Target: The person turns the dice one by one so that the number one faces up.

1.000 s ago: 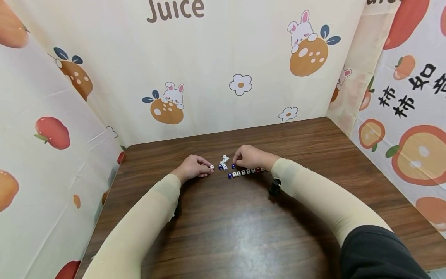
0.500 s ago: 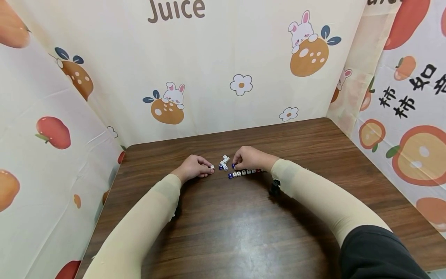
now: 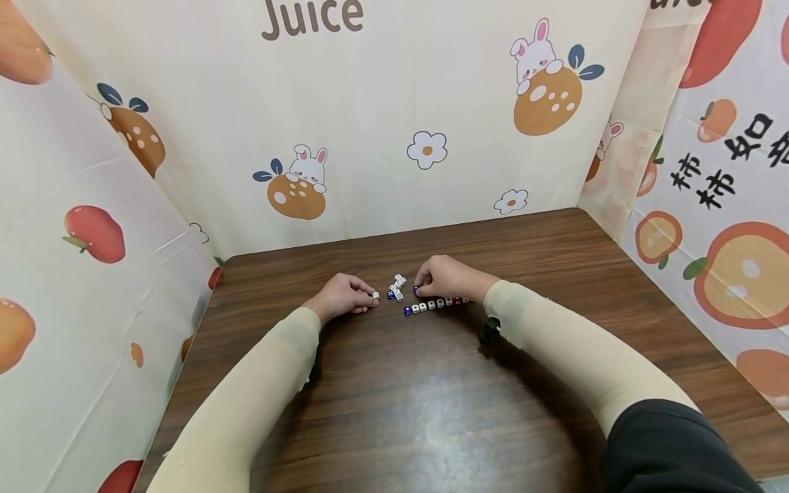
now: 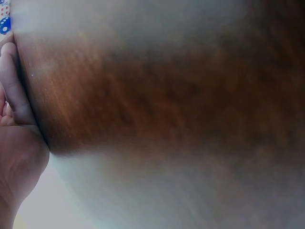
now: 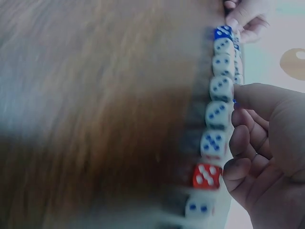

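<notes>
In the head view my left hand [image 3: 341,296] rests low over the table and pinches a white die [image 3: 375,295] at its fingertips. To the right of it lies a small cluster of white and blue dice [image 3: 397,286]. My right hand [image 3: 448,276] pinches a blue die [image 3: 416,290] between thumb and fingers, just behind a row of dice. That row has a blue die [image 3: 407,311] at its left end, then several white dice [image 5: 220,88] and one red die [image 5: 207,176]. The right wrist view shows only a sliver of the pinched blue die.
Brown wood-grain table [image 3: 382,397] extends all around the dice. Printed fabric walls [image 3: 370,103] rise behind it and on both sides. Black straps [image 3: 490,330] show at the sleeved wrists.
My right hand has shifted slightly to the right, carrying the blue die with it. The left hand with its white die stays in place, and the row and cluster look the same.
</notes>
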`<act>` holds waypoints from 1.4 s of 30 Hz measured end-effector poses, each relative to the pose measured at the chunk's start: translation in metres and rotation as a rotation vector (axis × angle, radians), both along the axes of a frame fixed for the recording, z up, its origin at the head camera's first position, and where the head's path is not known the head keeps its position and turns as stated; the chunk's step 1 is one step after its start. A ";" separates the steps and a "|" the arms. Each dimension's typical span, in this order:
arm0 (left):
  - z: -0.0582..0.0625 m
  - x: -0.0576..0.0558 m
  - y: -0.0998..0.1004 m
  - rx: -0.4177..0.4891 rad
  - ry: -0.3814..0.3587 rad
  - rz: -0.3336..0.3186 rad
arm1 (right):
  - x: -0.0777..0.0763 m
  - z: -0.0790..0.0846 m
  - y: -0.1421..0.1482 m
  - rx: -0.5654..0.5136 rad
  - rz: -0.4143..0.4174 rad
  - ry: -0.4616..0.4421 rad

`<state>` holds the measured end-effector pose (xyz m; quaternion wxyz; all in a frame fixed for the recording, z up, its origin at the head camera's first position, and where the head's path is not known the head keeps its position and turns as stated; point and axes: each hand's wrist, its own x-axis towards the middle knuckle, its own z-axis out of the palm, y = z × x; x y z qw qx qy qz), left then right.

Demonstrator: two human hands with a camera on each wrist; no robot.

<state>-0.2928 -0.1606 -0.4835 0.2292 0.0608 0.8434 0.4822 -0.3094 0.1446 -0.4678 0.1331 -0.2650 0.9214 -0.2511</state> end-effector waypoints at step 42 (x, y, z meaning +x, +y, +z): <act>-0.006 -0.004 -0.002 0.009 0.009 -0.012 | 0.027 -0.005 0.138 -0.051 -0.038 -0.073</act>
